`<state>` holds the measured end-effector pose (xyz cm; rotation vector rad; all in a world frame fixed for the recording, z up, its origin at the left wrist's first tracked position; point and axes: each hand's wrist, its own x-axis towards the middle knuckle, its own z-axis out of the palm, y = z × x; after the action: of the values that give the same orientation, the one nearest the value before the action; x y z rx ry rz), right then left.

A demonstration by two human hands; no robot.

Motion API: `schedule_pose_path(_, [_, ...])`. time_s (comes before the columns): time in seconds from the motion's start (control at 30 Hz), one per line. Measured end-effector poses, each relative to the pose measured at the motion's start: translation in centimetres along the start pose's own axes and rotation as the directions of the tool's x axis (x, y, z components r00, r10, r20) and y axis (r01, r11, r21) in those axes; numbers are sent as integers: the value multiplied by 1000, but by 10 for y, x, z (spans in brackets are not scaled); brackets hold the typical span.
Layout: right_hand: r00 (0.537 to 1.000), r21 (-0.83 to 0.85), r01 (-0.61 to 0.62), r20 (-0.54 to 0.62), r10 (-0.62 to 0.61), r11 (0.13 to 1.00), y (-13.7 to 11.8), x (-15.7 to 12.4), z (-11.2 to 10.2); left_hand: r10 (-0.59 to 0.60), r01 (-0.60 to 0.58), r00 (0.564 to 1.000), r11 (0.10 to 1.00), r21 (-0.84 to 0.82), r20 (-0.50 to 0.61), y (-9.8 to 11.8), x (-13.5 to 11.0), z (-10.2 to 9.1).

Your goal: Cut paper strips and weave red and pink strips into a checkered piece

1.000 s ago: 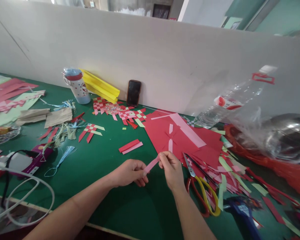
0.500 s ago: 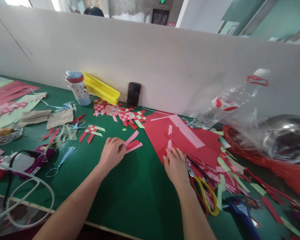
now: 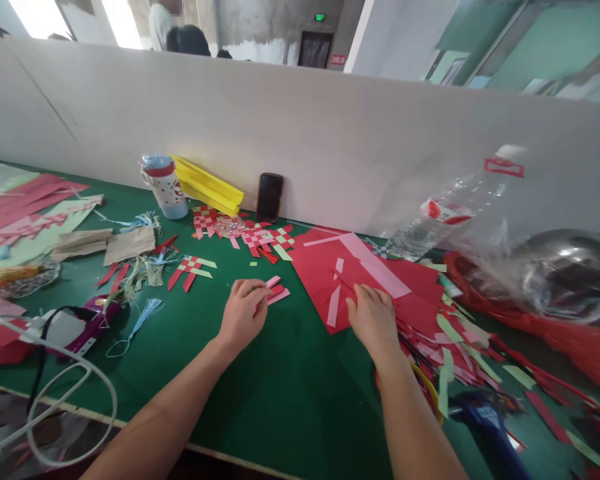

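Observation:
My left hand (image 3: 245,310) is closed on a small bundle of pink and red paper strips (image 3: 279,293), whose ends stick out to the right of the fingers. My right hand (image 3: 375,317) hovers low over the red paper sheets (image 3: 313,267), fingertips pinched at the end of a thin red paper strip (image 3: 345,281). Left of those fingertips, a narrow pink strip (image 3: 334,305) lies on the red paper. A wider pink strip (image 3: 380,267) rests farther back. Scissors with yellow handles (image 3: 433,390) are partly hidden under my right forearm.
Woven paper pieces (image 3: 190,270) and tassels (image 3: 150,313) lie to the left. A patterned bottle (image 3: 165,190), yellow folded piece (image 3: 207,187) and phone (image 3: 270,197) stand by the partition (image 3: 280,120). On the right are paper scraps (image 3: 460,350), a blue-handled tool (image 3: 490,427) and a plastic bottle (image 3: 445,213).
My right hand has moved right, off the narrow pink strip, to the thin red strip. My left hand has shifted slightly right, and less of its strips shows. The view has tilted a little.

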<state>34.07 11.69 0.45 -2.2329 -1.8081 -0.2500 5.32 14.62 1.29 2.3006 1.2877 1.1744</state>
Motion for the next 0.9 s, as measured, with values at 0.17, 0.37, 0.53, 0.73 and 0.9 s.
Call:
schedule_pose_path(0.17, [993, -59, -97, 65, 101, 994, 9, 24, 3, 117, -110, 991, 989, -102, 58, 8, -5, 5])
schedule_pose_path(0.37, [992, 13, -107, 69, 106, 994, 8, 26, 3, 126, -118, 990, 985, -123, 61, 6, -4, 7])
schedule_pose_path(0.53, [1000, 206, -28, 4, 28, 978, -12, 21, -23, 149, -140, 986, 983, -116, 68, 11, -7, 7])
schedule_pose_path(0.73, [964, 471, 266, -132, -231, 841, -80, -26, -40, 181, -185, 979, 982, -35, -97, 16, -13, 10])
schedule_pose_path(0.9, [879, 660, 468, -282, -385, 588, -94, -46, -22, 309, -286, 942, 943, 170, -131, 15, -13, 11])
